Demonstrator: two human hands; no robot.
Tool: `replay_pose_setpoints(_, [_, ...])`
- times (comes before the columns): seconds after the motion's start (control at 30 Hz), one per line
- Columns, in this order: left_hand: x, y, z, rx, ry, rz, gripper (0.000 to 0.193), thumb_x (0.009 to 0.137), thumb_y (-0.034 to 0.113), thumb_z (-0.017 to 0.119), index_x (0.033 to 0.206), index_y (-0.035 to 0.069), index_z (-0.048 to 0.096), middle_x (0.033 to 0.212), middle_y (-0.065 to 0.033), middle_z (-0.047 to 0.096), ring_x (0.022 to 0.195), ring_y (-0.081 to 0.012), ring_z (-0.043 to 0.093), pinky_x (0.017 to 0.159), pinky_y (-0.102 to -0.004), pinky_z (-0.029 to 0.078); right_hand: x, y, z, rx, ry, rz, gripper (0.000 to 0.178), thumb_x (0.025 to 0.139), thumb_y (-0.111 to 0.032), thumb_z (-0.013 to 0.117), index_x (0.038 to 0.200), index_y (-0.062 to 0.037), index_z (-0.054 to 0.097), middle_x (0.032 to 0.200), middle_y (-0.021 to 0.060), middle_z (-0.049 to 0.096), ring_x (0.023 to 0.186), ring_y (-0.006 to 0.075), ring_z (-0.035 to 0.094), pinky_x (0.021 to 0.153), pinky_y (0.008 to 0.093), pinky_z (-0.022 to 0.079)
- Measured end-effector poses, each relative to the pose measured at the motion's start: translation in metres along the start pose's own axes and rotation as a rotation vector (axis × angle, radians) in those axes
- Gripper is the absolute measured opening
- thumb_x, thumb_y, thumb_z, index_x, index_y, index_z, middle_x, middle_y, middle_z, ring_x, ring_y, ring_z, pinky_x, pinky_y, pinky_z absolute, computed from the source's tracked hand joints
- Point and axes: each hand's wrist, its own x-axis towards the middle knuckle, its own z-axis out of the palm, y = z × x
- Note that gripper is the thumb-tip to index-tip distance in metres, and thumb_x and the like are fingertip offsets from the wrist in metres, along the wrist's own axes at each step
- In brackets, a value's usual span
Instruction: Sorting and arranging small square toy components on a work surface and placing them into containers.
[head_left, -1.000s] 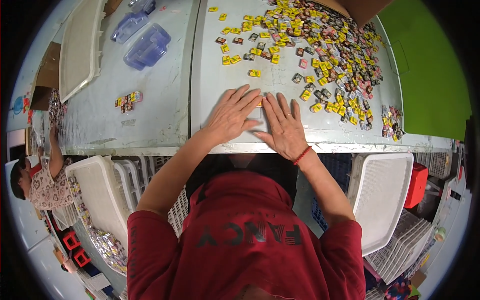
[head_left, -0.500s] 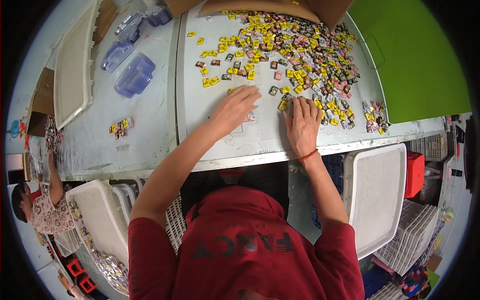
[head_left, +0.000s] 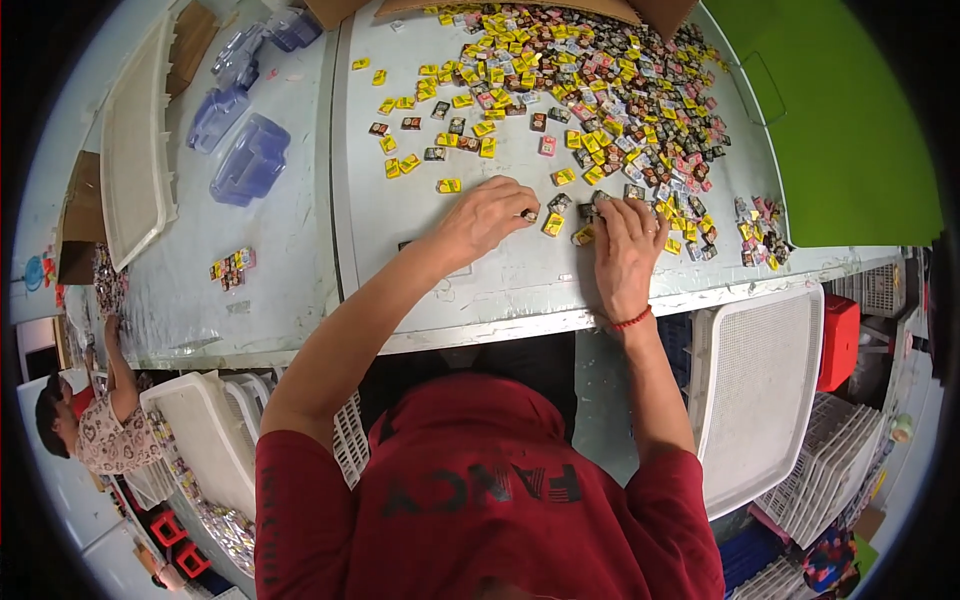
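Observation:
Small rectangular packets in yellow, black, brown, pink and white lie in a large loose heap (head_left: pixel 600 100) on the pale table (head_left: pixel 420 320). My left hand (head_left: pixel 480 222) rests low over the table, its fingers pinched on a small dark packet (head_left: pixel 529 215). Close by on its right are a yellow packet (head_left: pixel 553 224) and a dark one (head_left: pixel 559 203). At the heap's near edge my right hand (head_left: pixel 628 245) has its fingers curled down among packets; a red bracelet circles that wrist. Its fingertips hide whatever they may grip. A single yellow packet (head_left: pixel 449 186) lies beyond my left hand.
Blue translucent plastic bins (head_left: pixel 250 160) and a small packet cluster (head_left: pixel 232 268) sit on the left. A cardboard box (head_left: pixel 520 8) stands behind the heap, a green board (head_left: pixel 840 130) to the right. White trays (head_left: pixel 760 400) stand below the table edge. Another person (head_left: pixel 110 425) works far left.
My left hand has shifted slightly right and now shows a dark packet at its fingertips. My right hand has moved a little right and nearer. The view has shifted slightly.

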Motion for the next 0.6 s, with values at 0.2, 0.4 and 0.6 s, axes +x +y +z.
replay_pose_setpoints(0.2, [0.01, -0.001, 0.005, 0.005, -0.006, -0.024, 0.022, 0.078, 0.012, 0.068, 0.098, 0.006, 0.06, 0.103, -0.0037, 0.063, 0.1, -0.0248, 0.056, 0.087, -0.0345, 0.047, -0.009, -0.028, -0.005, 0.086, -0.041, -0.052, 0.025, 0.075, -0.009, 0.072, 0.099, -0.0105, 0.064, 0.101, 0.0043, 0.061, 0.107, 0.0257, 0.052, 0.102, 0.0505, 0.028])
replay_pose_setpoints(0.4, [0.019, -0.001, 0.002, 0.01, -0.081, -0.05, 0.027, 0.078, 0.013, 0.069, 0.103, 0.008, 0.059, 0.105, -0.0047, 0.063, 0.105, -0.0252, 0.055, 0.091, -0.0358, 0.046, -0.011, -0.028, -0.004, 0.082, -0.045, -0.039, 0.022, 0.075, -0.009, 0.072, 0.096, -0.0101, 0.065, 0.099, 0.0043, 0.061, 0.106, 0.0253, 0.053, 0.102, 0.0519, 0.027])
replay_pose_setpoints(0.6, [0.028, -0.005, 0.008, -0.032, -0.072, -0.002, 0.028, 0.079, 0.014, 0.068, 0.105, 0.008, 0.06, 0.111, -0.0065, 0.063, 0.106, -0.0265, 0.055, 0.092, -0.0365, 0.045, -0.01, -0.027, -0.006, 0.113, -0.03, -0.031, 0.017, 0.075, -0.009, 0.072, 0.091, -0.0093, 0.067, 0.095, 0.0043, 0.062, 0.102, 0.0248, 0.055, 0.102, 0.0506, 0.028])
